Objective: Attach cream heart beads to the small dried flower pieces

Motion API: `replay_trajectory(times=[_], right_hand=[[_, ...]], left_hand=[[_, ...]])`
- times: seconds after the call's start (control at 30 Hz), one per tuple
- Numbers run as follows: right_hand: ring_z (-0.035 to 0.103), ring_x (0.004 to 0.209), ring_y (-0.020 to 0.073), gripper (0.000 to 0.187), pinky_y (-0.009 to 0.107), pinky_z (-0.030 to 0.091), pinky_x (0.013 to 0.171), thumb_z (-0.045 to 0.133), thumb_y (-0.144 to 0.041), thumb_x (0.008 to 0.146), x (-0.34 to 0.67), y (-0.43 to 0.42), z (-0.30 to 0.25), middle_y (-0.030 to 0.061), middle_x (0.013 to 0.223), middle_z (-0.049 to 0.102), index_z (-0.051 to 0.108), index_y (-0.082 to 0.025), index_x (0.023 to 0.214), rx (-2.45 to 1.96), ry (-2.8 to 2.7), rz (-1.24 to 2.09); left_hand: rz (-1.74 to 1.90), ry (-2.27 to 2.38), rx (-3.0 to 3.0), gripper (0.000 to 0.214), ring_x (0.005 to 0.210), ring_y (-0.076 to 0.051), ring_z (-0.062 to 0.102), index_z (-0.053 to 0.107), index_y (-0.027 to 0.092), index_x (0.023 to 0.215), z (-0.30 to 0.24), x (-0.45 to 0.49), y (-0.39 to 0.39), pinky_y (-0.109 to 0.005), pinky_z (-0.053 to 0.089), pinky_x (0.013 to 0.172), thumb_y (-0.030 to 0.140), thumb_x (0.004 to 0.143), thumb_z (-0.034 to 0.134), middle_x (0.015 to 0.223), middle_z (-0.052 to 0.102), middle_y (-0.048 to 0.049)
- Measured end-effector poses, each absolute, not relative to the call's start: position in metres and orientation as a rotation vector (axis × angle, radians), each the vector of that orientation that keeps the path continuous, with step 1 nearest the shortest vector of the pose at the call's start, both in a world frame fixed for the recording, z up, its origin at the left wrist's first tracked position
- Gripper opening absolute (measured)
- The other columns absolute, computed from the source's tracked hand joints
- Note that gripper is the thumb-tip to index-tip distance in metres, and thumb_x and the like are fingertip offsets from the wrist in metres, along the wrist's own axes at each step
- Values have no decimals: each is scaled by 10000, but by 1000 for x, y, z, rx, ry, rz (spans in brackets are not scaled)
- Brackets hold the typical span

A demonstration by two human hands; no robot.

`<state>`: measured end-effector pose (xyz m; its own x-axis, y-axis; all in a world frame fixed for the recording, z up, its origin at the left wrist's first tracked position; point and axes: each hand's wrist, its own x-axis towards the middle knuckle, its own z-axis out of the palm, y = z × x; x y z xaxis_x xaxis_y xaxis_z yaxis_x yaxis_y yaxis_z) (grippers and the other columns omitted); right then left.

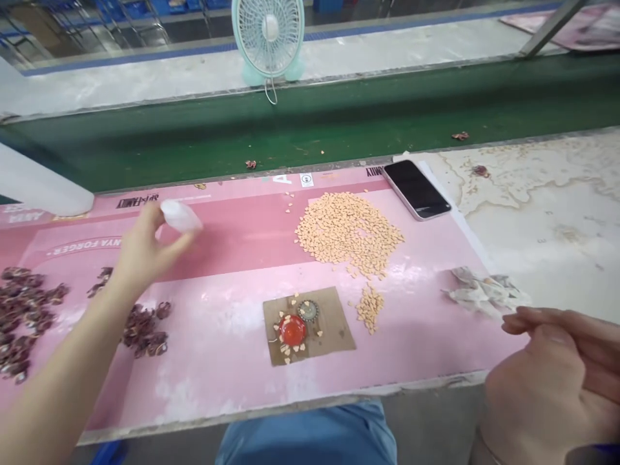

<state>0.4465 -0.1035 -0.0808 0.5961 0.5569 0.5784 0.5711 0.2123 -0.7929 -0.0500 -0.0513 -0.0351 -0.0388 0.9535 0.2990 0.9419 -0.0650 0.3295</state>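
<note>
My left hand [152, 242] is raised over the left part of the pink table cover, pinching a small white translucent rounded thing [180, 216], blurred by motion. Under and beside that forearm lie dark reddish-brown dried pods [144, 332]. My right hand [552, 374] hovers at the right edge of the table, fingers loosely bent and pointing left, with nothing visible in them. Just beyond its fingertips are crumpled whitish, tissue-like pieces [484, 290]. Mid-table, a brown cardboard piece [334, 329] carries a shiny red cap [293, 330], a metal bottle cap [309, 310] and several tan kernels.
A wide heap of tan kernels [343, 226] lies behind the cardboard, a smaller pile [371, 308] nearer. A phone [416, 188] rests at the back right. More pods [22, 316] sit far left, below a white cylinder [41, 181]. Behind the green strip [194, 145] stands a fan [269, 39].
</note>
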Motion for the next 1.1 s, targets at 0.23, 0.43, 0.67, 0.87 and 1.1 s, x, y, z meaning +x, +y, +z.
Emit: replay_trajectory(times=[0.23, 0.43, 0.67, 0.87, 1.1], right_hand=[[586, 407, 203, 142, 376, 439, 377, 738, -214, 587, 439, -103, -84, 14, 590, 724, 810, -241, 707, -1285, -904, -24], [594, 415, 182, 173, 317, 440, 358, 739, -189, 611, 435, -102, -84, 15, 580, 714, 841, -197, 751, -1240, -946, 10], [584, 391, 172, 185, 315, 456, 358, 714, -165, 610, 436, -106, -85, 0, 549, 699, 848, -201, 732, -1318, -919, 43], [603, 405, 165, 173, 313, 489, 387, 721, -152, 618, 441, -112, -88, -2, 581, 721, 841, -202, 732, -1333, -905, 58], [619, 411, 182, 174, 322, 512, 383, 729, -155, 628, 446, -114, -94, 3, 608, 736, 837, -205, 755, -1319, -942, 73]], left_hand=[[419, 1494, 2825, 211, 1083, -254, 776, 707, 258, 1268, -16, 19, -137, -349, 622, 883, 249, 1080, 612, 1195, 804, -62], [223, 1429, 3037, 511, 1281, -317, 709, 615, 210, 1490, -10, 27, -163, -420, 618, 1037, 8, 1022, 582, 1272, 750, -93], [310, 1373, 3047, 547, 1317, -287, 683, 648, 164, 1456, -6, 36, -160, -463, 515, 1291, -62, 959, 625, 1243, 745, -75], [319, 1359, 3022, 717, 1277, -247, 699, 508, 219, 1637, -3, 35, -161, -464, 463, 1354, -41, 977, 615, 1244, 750, -50], [290, 1386, 3021, 876, 1266, -247, 710, 351, 275, 1736, -1, 33, -160, -484, 450, 1370, -42, 967, 626, 1246, 760, -47]])
